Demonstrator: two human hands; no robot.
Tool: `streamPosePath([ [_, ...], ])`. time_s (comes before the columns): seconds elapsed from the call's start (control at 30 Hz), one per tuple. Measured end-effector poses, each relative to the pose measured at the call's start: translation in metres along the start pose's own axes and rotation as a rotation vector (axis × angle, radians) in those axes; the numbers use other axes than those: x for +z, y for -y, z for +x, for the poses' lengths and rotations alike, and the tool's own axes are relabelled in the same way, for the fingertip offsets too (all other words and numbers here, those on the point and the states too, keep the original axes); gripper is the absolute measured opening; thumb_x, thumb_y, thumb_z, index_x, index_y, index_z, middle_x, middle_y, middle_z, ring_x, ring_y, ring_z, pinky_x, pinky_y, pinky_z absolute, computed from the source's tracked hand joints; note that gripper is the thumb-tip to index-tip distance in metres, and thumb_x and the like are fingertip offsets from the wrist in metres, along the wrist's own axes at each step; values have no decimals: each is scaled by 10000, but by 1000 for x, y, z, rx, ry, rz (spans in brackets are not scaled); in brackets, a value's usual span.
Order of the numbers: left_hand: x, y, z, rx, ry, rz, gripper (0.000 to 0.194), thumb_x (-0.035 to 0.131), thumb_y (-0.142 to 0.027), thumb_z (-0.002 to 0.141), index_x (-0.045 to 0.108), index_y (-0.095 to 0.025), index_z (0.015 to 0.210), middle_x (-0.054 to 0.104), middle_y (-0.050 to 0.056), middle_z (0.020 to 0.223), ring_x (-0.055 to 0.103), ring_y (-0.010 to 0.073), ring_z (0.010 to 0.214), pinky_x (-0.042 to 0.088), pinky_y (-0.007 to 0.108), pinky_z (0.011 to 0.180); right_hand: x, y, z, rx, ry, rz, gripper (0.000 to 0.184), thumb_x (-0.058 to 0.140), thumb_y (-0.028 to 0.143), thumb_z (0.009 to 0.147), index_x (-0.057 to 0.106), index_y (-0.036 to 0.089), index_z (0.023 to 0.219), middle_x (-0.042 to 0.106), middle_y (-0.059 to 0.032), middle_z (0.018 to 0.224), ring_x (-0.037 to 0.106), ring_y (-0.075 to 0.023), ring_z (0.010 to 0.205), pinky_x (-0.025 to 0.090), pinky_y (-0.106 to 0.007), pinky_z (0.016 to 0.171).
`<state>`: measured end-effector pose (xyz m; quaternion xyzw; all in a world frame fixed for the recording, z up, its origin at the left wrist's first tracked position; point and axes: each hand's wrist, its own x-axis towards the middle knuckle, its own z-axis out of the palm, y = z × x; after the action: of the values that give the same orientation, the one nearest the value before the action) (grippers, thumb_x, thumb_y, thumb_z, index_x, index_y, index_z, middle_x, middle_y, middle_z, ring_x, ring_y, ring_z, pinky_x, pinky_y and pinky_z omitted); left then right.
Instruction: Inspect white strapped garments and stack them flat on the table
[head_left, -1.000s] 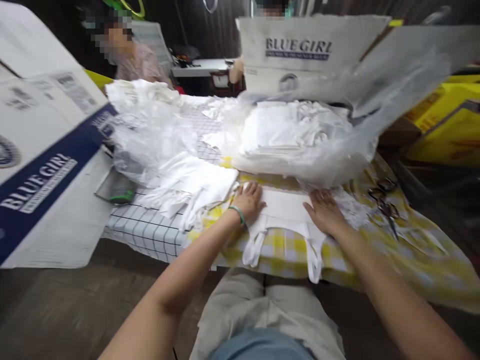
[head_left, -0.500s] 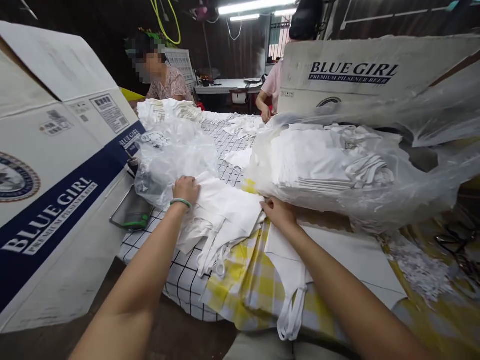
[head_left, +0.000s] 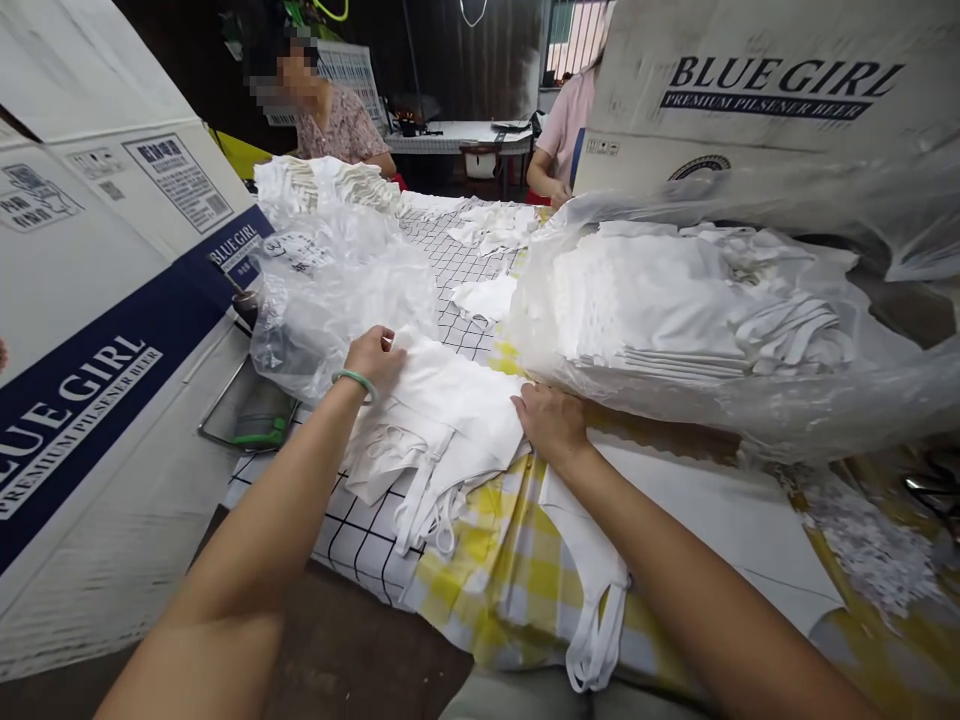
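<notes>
A stack of white camisoles (head_left: 465,400) with thin straps lies before me on the table, the straps hanging toward me. My left hand (head_left: 376,358), with a pale green bangle at its wrist, has curled fingers closed on the upper left edge of the top camisole. At the right corner of the same camisole my right hand (head_left: 551,420) pinches the cloth; its fingertips are partly hidden. Another white camisole (head_left: 589,545) lies under my right forearm, its straps over the table's front edge.
A clear plastic bag (head_left: 652,385) of folded white garments stands to the right, a crumpled plastic bag (head_left: 337,290) to the left. Beer cartons flank the table: one carton (head_left: 97,400) left, another carton (head_left: 637,120) behind right. Two people sit across. White scraps (head_left: 870,540) lie at right.
My view has tilted down and come closer. Both hands stay at the camisole's edges; the left fingers are more curled, and the right hand sits closer over its corner.
</notes>
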<state>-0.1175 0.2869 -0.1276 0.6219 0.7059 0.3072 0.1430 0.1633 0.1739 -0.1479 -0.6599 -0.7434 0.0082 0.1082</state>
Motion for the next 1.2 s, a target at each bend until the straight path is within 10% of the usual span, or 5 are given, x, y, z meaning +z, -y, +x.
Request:
streamPosePath([
  [0.2,-33,-9,-8,-19,-40,-366,184,676,-268,659,507,-205,627,464,-43,555,412,112,514,317,238,512,-3,-3,-5,-29,-157,373,192,454,279,886,562,204,746,623,-50,767,559,-177,721,362,-279,656],
  [0.37,-82,-24,-29,5,35,-664,201,715,-276,640,575,-190,756,590,-13,640,518,123,539,412,223,506,-14,0,-9,139,-113,871,291,547,281,778,584,201,1055,581,18,736,545,-147,659,440,-260,673],
  [0.63,-151,-73,-78,210,-41,-559,108,688,-245,728,641,-149,738,558,-14,633,491,111,572,425,231,574,-32,11,-22,9,-231,561,159,498,172,753,650,170,799,604,-127,1067,534,-257,1025,415,-382,920],
  [0.9,-210,-131,-144,371,-69,-802,89,685,-193,775,639,-126,811,606,6,666,510,100,574,480,255,589,-120,3,-64,49,-423,1658,181,620,318,715,513,214,816,548,59,692,544,-100,637,480,-245,668],
  [1.2,-152,-175,-236,418,160,-1090,108,701,-189,799,659,-93,824,594,-7,633,585,103,631,530,288,727,-197,-101,-189,-66,-896,1230,312,690,458,768,554,238,942,643,1,870,643,-134,813,530,-263,725],
])
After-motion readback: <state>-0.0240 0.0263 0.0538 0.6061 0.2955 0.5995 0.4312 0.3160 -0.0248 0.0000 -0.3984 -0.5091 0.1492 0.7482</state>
